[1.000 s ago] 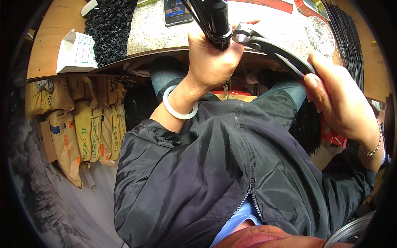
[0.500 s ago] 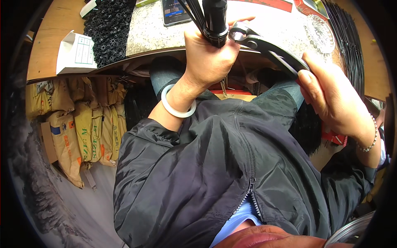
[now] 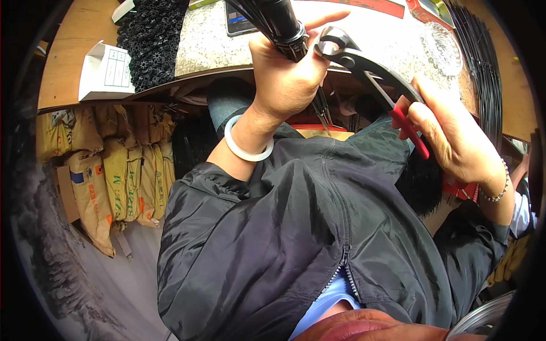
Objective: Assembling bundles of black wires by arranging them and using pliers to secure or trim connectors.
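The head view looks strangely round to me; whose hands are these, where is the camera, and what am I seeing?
No robot here: these are a person's bare hands. The camera sits on that person's head, looking down; its fisheye lens bends straight edges. The left hand grips what looks like a black rod bundle. The right hand holds black pliers with a red handle grip. On the wooden table are a pale board bearing a phone, an open white box and a heap of small black parts.

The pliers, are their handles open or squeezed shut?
Open: the pliers show a clear gap between the red handle and the other one.
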`<state>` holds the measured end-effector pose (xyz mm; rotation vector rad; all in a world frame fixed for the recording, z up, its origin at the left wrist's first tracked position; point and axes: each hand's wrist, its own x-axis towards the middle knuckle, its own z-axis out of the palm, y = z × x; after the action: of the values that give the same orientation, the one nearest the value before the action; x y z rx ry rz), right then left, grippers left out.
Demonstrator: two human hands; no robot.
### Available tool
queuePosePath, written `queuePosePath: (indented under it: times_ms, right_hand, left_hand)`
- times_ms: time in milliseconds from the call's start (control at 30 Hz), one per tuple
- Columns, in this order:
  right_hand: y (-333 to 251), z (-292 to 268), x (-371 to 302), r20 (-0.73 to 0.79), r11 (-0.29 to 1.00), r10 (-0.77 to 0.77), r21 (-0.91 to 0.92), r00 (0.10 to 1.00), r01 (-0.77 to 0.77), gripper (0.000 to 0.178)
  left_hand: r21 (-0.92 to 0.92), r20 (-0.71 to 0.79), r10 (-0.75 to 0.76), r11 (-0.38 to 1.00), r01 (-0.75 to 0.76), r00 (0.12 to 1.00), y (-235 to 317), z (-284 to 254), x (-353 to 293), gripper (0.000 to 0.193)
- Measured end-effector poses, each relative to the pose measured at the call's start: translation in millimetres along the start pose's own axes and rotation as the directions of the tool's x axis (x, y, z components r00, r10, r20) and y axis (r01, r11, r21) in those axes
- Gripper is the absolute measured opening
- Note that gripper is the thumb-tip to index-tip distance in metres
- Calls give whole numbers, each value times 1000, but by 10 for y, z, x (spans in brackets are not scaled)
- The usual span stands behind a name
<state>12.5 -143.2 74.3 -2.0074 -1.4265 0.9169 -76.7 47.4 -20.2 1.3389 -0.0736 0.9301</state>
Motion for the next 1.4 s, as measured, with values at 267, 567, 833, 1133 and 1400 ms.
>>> queuePosePath:
  times_ms: [267, 567, 833, 1133, 1400]
  right_hand:
    - [-52, -17, 8, 30, 987, 134, 83, 991, -136, 24]
    - [-134, -184, -25, 42, 994, 109, -15, 993, -108, 33]
    - [-188, -233, -45, -66, 990, -16, -144, 998, 6, 31]
    - [35, -123, -115, -127, 945, -146, -311, 981, 101, 27]
    - [15, -128, -165, 131, 934, 219, 260, 967, -247, 26]
  left_hand:
    - [91, 71, 129, 987, -135, 989, -10, 24, 51, 20]
    - [-28, 71, -118, 992, 121, 990, -34, -23, -55, 21]
    - [-16, 145, -100, 995, 103, 984, -7, -31, -40, 14]
    - [84, 257, -46, 996, 25, 965, -64, -177, -68, 10]
    - [251, 372, 148, 935, -252, 916, 14, -128, 1, 3]
